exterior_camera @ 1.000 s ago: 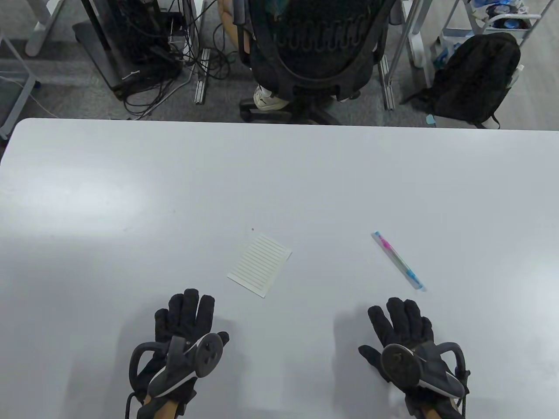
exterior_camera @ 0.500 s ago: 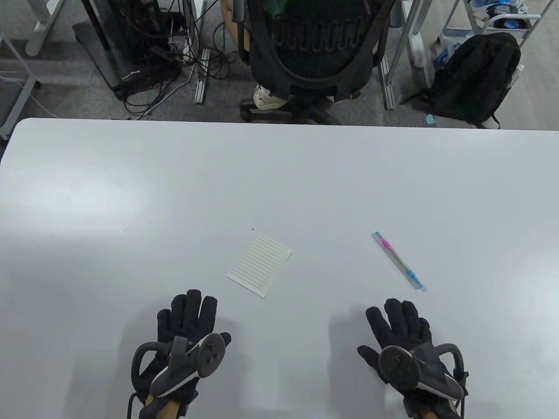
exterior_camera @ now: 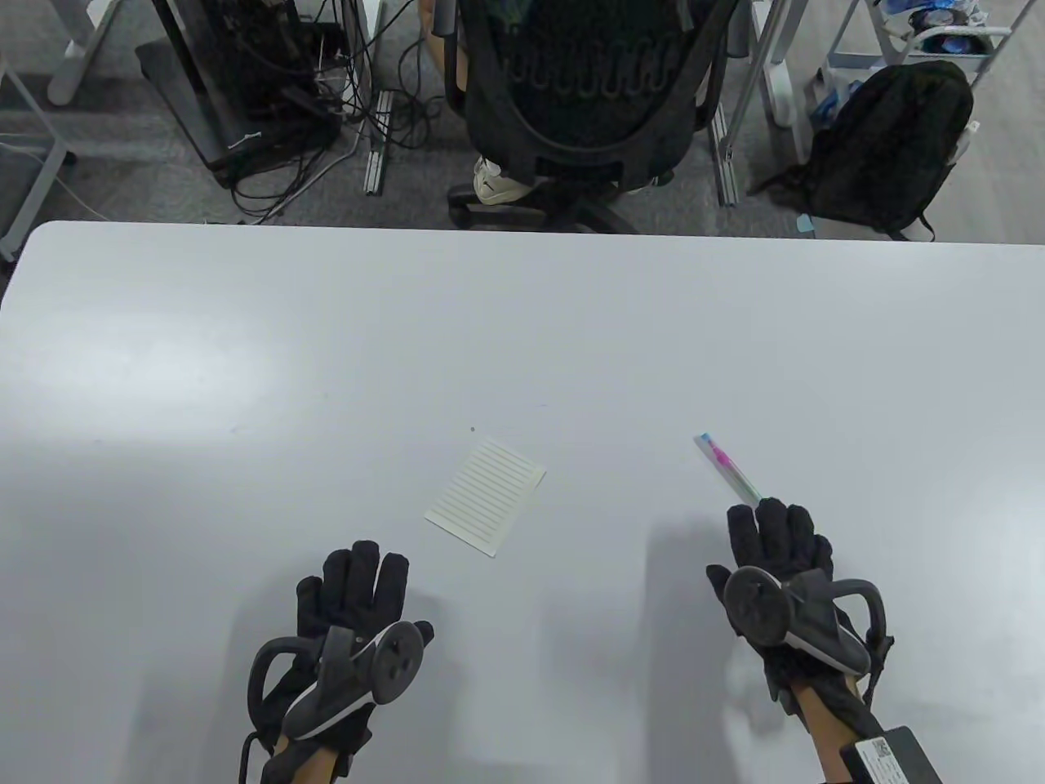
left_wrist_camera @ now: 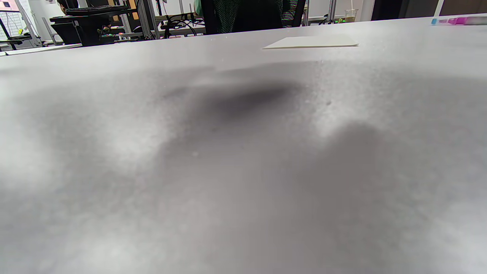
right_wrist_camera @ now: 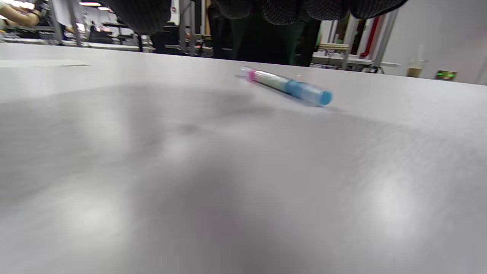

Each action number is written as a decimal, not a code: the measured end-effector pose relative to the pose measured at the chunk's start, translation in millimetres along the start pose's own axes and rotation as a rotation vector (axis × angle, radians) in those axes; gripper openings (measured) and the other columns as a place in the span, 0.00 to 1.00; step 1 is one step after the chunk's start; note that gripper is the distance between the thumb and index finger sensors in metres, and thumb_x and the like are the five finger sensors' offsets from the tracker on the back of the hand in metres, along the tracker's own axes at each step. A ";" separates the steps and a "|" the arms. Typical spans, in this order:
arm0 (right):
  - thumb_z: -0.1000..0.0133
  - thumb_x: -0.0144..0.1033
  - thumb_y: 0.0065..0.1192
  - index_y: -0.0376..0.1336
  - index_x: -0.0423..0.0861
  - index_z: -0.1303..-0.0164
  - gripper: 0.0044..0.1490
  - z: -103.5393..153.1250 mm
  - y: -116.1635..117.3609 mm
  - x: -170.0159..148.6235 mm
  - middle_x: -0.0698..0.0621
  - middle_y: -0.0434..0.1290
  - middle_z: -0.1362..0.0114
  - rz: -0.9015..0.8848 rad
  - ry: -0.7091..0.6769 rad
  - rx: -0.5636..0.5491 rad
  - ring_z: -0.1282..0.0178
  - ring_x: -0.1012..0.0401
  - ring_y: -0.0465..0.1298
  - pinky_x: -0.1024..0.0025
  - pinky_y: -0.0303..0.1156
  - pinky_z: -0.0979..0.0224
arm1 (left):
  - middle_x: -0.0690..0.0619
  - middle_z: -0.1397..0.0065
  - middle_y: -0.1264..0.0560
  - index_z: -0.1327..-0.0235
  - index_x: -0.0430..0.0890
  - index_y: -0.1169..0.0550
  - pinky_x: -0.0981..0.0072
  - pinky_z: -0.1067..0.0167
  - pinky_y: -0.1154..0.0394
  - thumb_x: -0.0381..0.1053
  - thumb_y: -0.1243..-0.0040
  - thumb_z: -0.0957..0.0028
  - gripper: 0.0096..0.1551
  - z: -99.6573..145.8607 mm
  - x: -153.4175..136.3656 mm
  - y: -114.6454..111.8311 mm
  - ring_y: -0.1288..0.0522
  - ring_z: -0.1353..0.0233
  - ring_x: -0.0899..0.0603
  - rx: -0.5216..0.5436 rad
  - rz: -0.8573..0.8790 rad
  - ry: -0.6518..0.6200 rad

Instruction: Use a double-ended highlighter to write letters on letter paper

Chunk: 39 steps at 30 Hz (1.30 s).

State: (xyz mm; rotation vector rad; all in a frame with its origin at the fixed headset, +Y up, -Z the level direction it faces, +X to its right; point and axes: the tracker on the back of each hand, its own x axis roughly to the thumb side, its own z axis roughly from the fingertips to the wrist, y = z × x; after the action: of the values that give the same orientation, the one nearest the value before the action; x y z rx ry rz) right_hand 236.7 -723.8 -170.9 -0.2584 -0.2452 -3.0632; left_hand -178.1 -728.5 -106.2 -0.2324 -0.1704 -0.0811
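A small lined letter paper (exterior_camera: 485,496) (left_wrist_camera: 311,42) lies flat at the table's middle front. To its right lies the double-ended highlighter (exterior_camera: 727,467) (right_wrist_camera: 288,85), pink at its far end, blue at its near end. My right hand (exterior_camera: 775,535) hovers over the blue end with fingers straight, covering that end in the table view; in the right wrist view the fingertips (right_wrist_camera: 281,9) hang above the pen without touching it. Near the front edge my left hand (exterior_camera: 353,584) rests flat on the table with fingers spread, below and left of the paper.
The white table (exterior_camera: 522,343) runs wide around both items. Beyond its far edge stand a black office chair (exterior_camera: 588,98), a black backpack (exterior_camera: 890,147) and a tangle of cables (exterior_camera: 277,106).
My right hand has moved forward and slightly right, from the front edge to over the highlighter's blue end. The left hand, paper and pen have stayed put.
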 end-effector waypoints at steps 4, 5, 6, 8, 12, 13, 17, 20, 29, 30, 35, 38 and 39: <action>0.35 0.47 0.41 0.38 0.32 0.14 0.47 -21.1 1.7 -16.0 0.22 0.42 0.16 0.001 0.054 0.070 0.21 0.24 0.45 0.26 0.49 0.25 | 0.36 0.10 0.58 0.11 0.44 0.52 0.27 0.21 0.50 0.68 0.63 0.38 0.48 -1.3 -0.3 0.6 0.54 0.12 0.26 -0.003 -0.003 -0.001; 0.35 0.47 0.41 0.38 0.32 0.14 0.48 -26.3 2.4 -19.2 0.22 0.42 0.16 0.003 0.065 0.081 0.21 0.24 0.45 0.27 0.49 0.25 | 0.36 0.10 0.58 0.11 0.44 0.52 0.27 0.21 0.51 0.68 0.63 0.38 0.48 -1.7 -0.4 0.9 0.54 0.12 0.26 -0.003 -0.002 -0.003; 0.35 0.48 0.42 0.38 0.32 0.14 0.48 -29.0 2.9 -20.8 0.22 0.42 0.16 0.005 0.069 0.088 0.21 0.24 0.45 0.27 0.49 0.25 | 0.36 0.10 0.58 0.11 0.44 0.52 0.27 0.21 0.51 0.68 0.63 0.38 0.48 -1.7 -0.4 1.1 0.54 0.12 0.26 -0.002 -0.002 -0.004; 0.35 0.48 0.42 0.38 0.32 0.14 0.48 -35.8 5.1 -24.0 0.22 0.43 0.16 0.010 0.086 0.095 0.22 0.24 0.47 0.27 0.50 0.25 | 0.36 0.10 0.58 0.11 0.44 0.52 0.27 0.22 0.50 0.68 0.63 0.38 0.48 -2.0 -0.1 1.2 0.54 0.12 0.26 0.000 -0.003 -0.007; 0.35 0.47 0.43 0.40 0.31 0.14 0.47 -45.7 12.0 -26.2 0.22 0.46 0.17 0.014 0.109 0.132 0.23 0.24 0.50 0.27 0.52 0.26 | 0.36 0.10 0.58 0.11 0.44 0.52 0.27 0.21 0.51 0.68 0.63 0.38 0.48 -2.5 0.1 1.0 0.54 0.12 0.26 0.000 -0.002 -0.011; 0.35 0.46 0.43 0.41 0.31 0.15 0.47 -47.9 13.8 -26.4 0.21 0.47 0.17 0.019 0.112 0.140 0.23 0.24 0.51 0.27 0.52 0.26 | 0.36 0.10 0.58 0.11 0.45 0.52 0.27 0.22 0.51 0.68 0.63 0.38 0.48 -2.6 0.1 1.0 0.54 0.12 0.26 0.000 0.000 -0.011; 0.35 0.42 0.44 0.45 0.31 0.15 0.44 -54.4 16.1 -24.5 0.22 0.51 0.20 0.020 0.125 0.137 0.30 0.29 0.59 0.34 0.62 0.28 | 0.36 0.10 0.58 0.11 0.44 0.52 0.27 0.21 0.50 0.68 0.63 0.38 0.48 -2.5 -0.8 1.2 0.54 0.12 0.26 -0.001 0.004 -0.008; 0.35 0.40 0.46 0.49 0.30 0.18 0.40 -58.5 14.5 -21.4 0.24 0.57 0.23 0.077 0.131 0.122 0.35 0.33 0.65 0.40 0.68 0.32 | 0.36 0.10 0.58 0.11 0.44 0.52 0.27 0.22 0.50 0.68 0.63 0.38 0.48 -2.6 -1.2 1.2 0.54 0.13 0.26 0.000 0.009 -0.006; 0.37 0.35 0.52 0.58 0.29 0.29 0.32 -67.7 8.3 -16.9 0.28 0.69 0.35 0.139 0.147 0.121 0.45 0.40 0.74 0.48 0.78 0.43 | 0.36 0.10 0.58 0.11 0.44 0.51 0.27 0.22 0.50 0.68 0.63 0.38 0.48 -1.9 -2.4 0.3 0.54 0.13 0.26 -0.015 0.019 -0.003; 0.37 0.36 0.53 0.58 0.29 0.29 0.32 -67.2 8.6 -17.2 0.29 0.69 0.35 0.140 0.146 0.116 0.45 0.40 0.74 0.47 0.78 0.43 | 0.36 0.10 0.58 0.11 0.44 0.51 0.27 0.22 0.50 0.68 0.63 0.38 0.48 -1.7 -2.4 0.4 0.54 0.13 0.26 -0.015 0.020 -0.003; 0.38 0.39 0.55 0.61 0.31 0.31 0.32 -58.5 7.8 -17.9 0.31 0.71 0.36 0.122 0.147 0.098 0.45 0.41 0.75 0.46 0.78 0.43 | 0.36 0.10 0.58 0.11 0.44 0.51 0.27 0.22 0.50 0.68 0.63 0.38 0.48 -1.0 -2.3 1.0 0.54 0.13 0.26 -0.008 0.031 -0.005; 0.38 0.40 0.56 0.62 0.32 0.32 0.32 -48.1 6.0 -11.5 0.32 0.71 0.35 0.137 0.117 0.086 0.44 0.41 0.75 0.46 0.78 0.43 | 0.36 0.10 0.58 0.11 0.44 0.51 0.27 0.22 0.50 0.68 0.63 0.38 0.48 -0.3 0.4 2.2 0.54 0.13 0.26 -0.005 0.032 -0.014; 0.38 0.41 0.56 0.63 0.33 0.32 0.32 -43.5 4.6 -6.6 0.32 0.72 0.35 0.146 0.099 0.069 0.43 0.40 0.76 0.45 0.78 0.42 | 0.36 0.10 0.58 0.11 0.44 0.51 0.27 0.22 0.50 0.68 0.63 0.38 0.48 0.0 1.6 2.8 0.54 0.13 0.26 -0.005 0.031 -0.017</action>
State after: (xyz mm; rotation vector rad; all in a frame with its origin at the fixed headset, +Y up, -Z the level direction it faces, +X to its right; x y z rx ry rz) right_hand 236.4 -735.1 -213.7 -0.1156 -0.3108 -2.9070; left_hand -176.2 -725.8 -106.6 -0.2411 -0.1836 -0.0487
